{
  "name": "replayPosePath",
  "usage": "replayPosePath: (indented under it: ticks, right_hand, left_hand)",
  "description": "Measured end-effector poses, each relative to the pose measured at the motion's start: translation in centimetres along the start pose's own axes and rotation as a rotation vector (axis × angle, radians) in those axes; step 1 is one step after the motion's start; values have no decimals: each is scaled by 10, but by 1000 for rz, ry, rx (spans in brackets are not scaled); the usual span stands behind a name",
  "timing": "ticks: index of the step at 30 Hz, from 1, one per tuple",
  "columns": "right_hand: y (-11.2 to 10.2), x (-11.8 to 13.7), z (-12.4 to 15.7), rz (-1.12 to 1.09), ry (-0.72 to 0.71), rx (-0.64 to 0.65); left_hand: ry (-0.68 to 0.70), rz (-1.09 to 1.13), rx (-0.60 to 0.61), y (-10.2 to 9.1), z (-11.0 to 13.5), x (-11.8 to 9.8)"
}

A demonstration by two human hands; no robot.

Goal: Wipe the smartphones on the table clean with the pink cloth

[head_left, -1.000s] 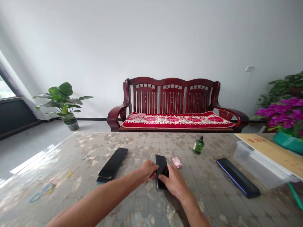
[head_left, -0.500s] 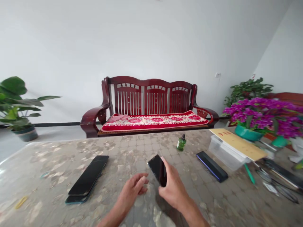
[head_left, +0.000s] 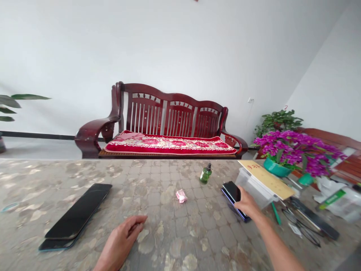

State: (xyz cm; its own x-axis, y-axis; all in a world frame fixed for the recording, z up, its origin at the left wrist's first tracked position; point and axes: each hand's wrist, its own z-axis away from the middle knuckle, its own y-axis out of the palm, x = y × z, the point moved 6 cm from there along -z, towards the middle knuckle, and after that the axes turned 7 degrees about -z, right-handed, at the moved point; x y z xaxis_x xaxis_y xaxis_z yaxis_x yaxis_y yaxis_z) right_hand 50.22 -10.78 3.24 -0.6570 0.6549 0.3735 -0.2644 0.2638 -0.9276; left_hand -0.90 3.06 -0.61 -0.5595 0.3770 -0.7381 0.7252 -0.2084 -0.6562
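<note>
Black and shiny, the top phone [head_left: 231, 190] sits on a blue-edged phone [head_left: 233, 202], and the right hand [head_left: 247, 204] grips it. The left hand [head_left: 123, 236], fingers loose, a bit apart, is on the table [head_left: 169, 226].

At twelve o'clock the bench [head_left: 178, 97] is dark red, its cushion [head_left: 172, 145] red with white floral patterning; at one, the upper phone [head_left: 231, 191] is black, the lower phone [head_left: 244, 217] blue-edged; at two, flowers [head_left: 299, 146] are magenta; tablecloth [head_left: 169, 229] grey-brown, gridded, pale-blotched
</note>
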Motion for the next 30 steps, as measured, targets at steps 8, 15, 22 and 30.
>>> replayPosePath:
  ticks: [8, 15, 22, 30]
  right_hand:
    - [12, -16, -4, -42, -25, 65]
    - [15, -21, -2, -48, -42, 83]
    - [17, -23, -2, -15, -16, 65]
    - [13, -30, 3, -27, -20, 78]
  left_hand:
    - [46, -43, 51, 4, 3, 1]
    - [50, -52, 57, 4, 4, 3]
    - [41, -43, 73, 4, 4, 1]
    - [55, -37, 55, 2, 4, -2]
